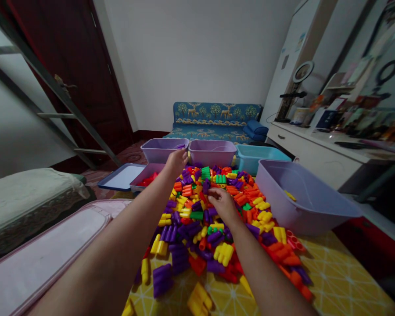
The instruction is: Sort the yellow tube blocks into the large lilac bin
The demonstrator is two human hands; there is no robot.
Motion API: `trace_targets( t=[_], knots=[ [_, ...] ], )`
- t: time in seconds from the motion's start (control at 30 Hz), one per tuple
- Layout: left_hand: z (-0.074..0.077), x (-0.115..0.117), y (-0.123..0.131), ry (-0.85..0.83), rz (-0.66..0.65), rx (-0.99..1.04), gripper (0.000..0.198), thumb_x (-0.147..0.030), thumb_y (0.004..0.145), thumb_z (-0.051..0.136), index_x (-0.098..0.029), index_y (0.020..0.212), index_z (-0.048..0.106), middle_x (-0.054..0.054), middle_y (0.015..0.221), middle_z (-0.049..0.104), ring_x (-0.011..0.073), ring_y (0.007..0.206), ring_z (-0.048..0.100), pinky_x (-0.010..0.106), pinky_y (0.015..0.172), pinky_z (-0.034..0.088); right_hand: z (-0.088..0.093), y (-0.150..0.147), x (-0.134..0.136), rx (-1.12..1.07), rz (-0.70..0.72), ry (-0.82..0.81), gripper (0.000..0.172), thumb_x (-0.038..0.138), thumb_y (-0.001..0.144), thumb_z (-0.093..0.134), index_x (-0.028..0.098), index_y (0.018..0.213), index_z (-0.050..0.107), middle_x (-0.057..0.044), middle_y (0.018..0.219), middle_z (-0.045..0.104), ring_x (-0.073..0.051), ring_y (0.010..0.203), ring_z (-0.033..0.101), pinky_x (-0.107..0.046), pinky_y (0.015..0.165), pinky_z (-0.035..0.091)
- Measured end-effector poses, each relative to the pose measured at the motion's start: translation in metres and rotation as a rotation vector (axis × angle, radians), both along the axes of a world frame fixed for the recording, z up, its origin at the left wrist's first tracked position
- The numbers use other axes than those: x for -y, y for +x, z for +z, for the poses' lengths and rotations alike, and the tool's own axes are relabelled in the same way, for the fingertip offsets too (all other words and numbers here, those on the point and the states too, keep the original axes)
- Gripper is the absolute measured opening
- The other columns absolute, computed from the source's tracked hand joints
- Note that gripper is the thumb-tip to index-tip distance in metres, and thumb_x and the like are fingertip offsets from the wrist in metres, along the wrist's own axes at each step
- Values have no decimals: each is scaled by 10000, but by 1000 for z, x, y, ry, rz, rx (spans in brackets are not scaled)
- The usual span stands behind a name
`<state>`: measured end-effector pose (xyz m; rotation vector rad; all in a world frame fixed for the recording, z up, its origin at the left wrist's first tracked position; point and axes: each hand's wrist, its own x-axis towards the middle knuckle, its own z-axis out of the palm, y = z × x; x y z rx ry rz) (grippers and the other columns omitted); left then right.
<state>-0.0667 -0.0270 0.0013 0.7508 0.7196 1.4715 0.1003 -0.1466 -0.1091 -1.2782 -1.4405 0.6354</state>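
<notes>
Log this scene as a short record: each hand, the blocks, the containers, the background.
Left hand: by the back-left lilac bin, near a purple block; grip unclear
Right hand: over the pile, fingertips at another purple block
Block pile: purple, yellow, orange, red, green
Surface: yellow patterned tablecloth
Right-hand lilac bin: yellow piece inside
Turquoise bin: behind the pile
Background: blue patterned sofa
</notes>
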Motion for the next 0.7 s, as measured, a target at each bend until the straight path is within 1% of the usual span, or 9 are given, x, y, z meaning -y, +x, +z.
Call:
trace_targets(
  t=[0.1,0.17,0.2,0.27,0.33,0.43,0.53,0.63,0.7],
  knots=[
    [-39,39,12,-30,-25,-171,233,-66,655,663,-114,883,676,71,824,698,198,881,652,329,889,480,0,-1,0,8,-8,14,206,154,698,583,189,869,692,-56,931,699,-175,849,657,-324,802,530],
    [-59,63,18,76,-22,-543,275,-71,632,677,-140,896,707,75,883,714,231,953,639,360,936,460,1,-2,0,4,1,17,210,151,706,569,178,876,691,-64,933,697,-175,848,659,-322,800,531],
    [-66,73,20,148,23,-685,281,-71,630,673,-152,895,719,83,919,714,248,988,629,372,961,442,1,-2,1,1,6,17,212,154,710,567,172,882,690,-69,933,697,-178,848,661,-323,801,531],
    [-75,90,19,289,127,-941,305,-100,653,670,-176,942,730,103,1022,697,276,1059,596,394,1011,395,3,-2,2,-13,11,8,210,163,713,571,164,887,688,-74,932,696,-183,854,663,-324,801,533],
    [-80,102,17,356,207,-1130,325,-124,687,652,-178,1000,723,128,1088,669,294,1102,565,406,1032,364,4,-2,2,-24,9,-3,204,171,713,576,168,886,685,-69,931,696,-184,861,664,-323,799,537],
    [-85,113,12,372,207,-1337,364,-168,714,643,-171,1075,696,153,1147,631,315,1134,527,425,1036,343,4,-3,3,-29,-13,-25,206,175,721,568,170,894,679,-63,928,695,-181,853,665,-319,781,545],
    [-91,117,11,374,177,-1419,405,-214,725,645,-168,1127,671,160,1144,622,326,1130,513,434,1030,341,4,-4,4,-23,-1,-49,294,172,729,561,171,1005,660,-70,1004,682,-157,781,661,-304,728,555],
    [-96,115,13,428,141,-1330,515,-121,687,617,-183,1198,628,129,1113,636,287,1089,549,400,1007,382,6,-5,6,27,76,-5,452,130,708,562,194,1153,615,-85,1167,616,-122,727,639,-283,689,558],
    [-99,112,14,487,112,-1292,611,-59,652,581,-179,1251,587,118,1147,629,266,1071,567,396,988,412,8,-6,9,70,115,27,511,104,690,565,209,1189,601,-87,1202,586,-113,721,625,-273,671,556]
  ],
)
